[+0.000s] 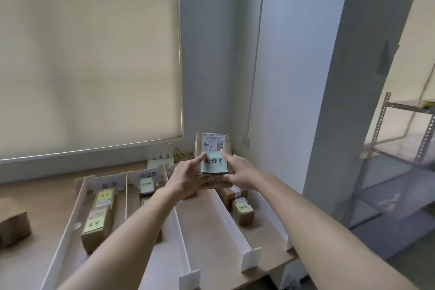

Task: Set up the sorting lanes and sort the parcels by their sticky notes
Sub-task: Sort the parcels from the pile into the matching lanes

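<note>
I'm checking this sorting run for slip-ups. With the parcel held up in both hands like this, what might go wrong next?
1. The sticky note looks loosely attached to the parcel; the left hand and right hand might knock it off.
2. The white dividers are thin, so lowering the parcel carelessly could shift them.
3. The third lane's label is hidden behind the hands, so it may get misplaced.

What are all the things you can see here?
Held parcel: one, brown, raised in both hands over the lanes.
Note: one, pale green, stuck on the held parcel.
Lane parcels: at least four, brown, lying in the lanes.
Loose parcel: one, brown, far left on the table.
Dividers: several, white, standing between lanes.
Table: one, tan.
Blind: one, cream, over the window.
Rack: one, grey, right.
Left hand: grips the held parcel.
Right hand: grips it too.
</note>
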{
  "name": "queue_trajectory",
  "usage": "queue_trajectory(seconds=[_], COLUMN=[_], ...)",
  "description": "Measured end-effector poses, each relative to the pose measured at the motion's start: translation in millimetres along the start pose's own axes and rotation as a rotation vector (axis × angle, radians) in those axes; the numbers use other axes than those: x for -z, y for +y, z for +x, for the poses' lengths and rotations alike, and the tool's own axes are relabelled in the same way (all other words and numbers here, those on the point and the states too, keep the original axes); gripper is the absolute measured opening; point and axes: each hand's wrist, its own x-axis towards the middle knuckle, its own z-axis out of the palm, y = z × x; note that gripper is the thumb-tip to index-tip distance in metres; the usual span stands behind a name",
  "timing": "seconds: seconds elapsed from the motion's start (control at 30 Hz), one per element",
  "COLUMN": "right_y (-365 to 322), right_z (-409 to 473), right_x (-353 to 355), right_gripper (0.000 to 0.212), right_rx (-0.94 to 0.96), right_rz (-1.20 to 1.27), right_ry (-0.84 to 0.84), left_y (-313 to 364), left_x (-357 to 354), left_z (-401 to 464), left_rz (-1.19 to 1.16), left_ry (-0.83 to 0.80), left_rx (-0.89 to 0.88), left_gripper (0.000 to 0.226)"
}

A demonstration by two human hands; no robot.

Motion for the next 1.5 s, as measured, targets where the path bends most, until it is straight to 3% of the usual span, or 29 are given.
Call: queue_trajectory(seconds=[0.6,1.17,1.5], right_y=[36.4,164.1,233.3], right_z=[251.4,352.6,382.1], right_x=[-94.7,-328.7,-435.6], right_gripper=[0.092,0.092,0.092], right_rx=[0.141,0.077,0.065], right_rz=[-0.057,0.151,0.164], right_ry=[-0.198,-0.601,-0.634], left_y=[-169.7,-340.6,-403.0], left_x=[-67.2,-280.0,-391.6], left_z=[155.3,170.0,173.7], left_rz=[-0.062,-0.146,-0.230], left_ry=[0.028,-0.214,-0.194], left_rx=[0.233,0.514,0.629], left_gripper=[0.079,0.082,0.090])
